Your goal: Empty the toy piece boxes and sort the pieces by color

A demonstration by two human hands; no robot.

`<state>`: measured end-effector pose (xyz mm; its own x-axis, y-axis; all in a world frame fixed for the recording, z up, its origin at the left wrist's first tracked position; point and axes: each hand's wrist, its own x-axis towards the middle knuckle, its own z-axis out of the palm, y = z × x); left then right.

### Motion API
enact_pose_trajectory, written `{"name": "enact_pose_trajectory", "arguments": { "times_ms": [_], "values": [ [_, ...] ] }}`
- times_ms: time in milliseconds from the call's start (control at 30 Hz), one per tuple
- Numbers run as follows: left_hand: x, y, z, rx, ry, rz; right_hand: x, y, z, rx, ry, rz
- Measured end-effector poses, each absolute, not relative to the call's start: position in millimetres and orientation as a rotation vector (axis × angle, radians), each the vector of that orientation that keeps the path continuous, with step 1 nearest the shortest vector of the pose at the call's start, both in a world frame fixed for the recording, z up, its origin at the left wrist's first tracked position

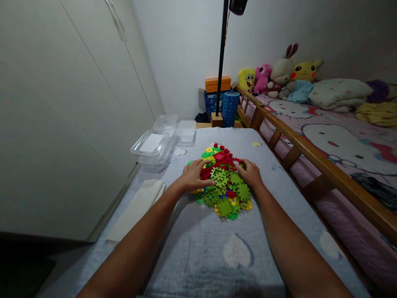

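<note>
Cloth (201, 256) before pile (221, 178) passable; left, containers (153, 142) seemingly block.

Home bdrm: bed (297, 118) w/ plushies (281, 74)

Both arms (149, 236) fwd, hands (192, 176) (250, 174) apart, L thumb (207, 182) spread from fingers (201, 163)

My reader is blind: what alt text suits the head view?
A person's left hand and right hand flank a heap of red, green and yellow toothed pieces on a pale blue sheet. Clear containers and a folded white cloth lie left; a bed with plush toys stands right.
</note>
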<state>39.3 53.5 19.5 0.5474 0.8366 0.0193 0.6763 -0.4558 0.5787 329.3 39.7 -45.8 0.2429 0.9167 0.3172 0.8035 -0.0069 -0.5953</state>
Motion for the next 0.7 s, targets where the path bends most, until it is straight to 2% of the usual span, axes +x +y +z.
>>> {"name": "enact_pose_trajectory", "arguments": {
  "times_ms": [200, 433, 567, 700],
  "values": [
    [28.0, 30.7, -14.7, 2.239, 1.531, 0.441, 308.8, 40.6, -49.2, -1.760, -1.594, 0.271],
    [32.1, 27.2, -30.1, 2.240, 1.434, 0.717, 273.1, 51.4, -43.0, -1.616, -1.654, 0.407],
    [26.7, 30.0, -32.7, 2.147, 1.460, 0.810, 259.2, 56.1, -29.7, -1.511, -1.727, 0.598],
    [19.2, 35.5, -30.7, 2.110, 1.572, 0.750, 256.7, 56.5, -19.1, -1.298, -1.665, 0.864]
  ]
}}
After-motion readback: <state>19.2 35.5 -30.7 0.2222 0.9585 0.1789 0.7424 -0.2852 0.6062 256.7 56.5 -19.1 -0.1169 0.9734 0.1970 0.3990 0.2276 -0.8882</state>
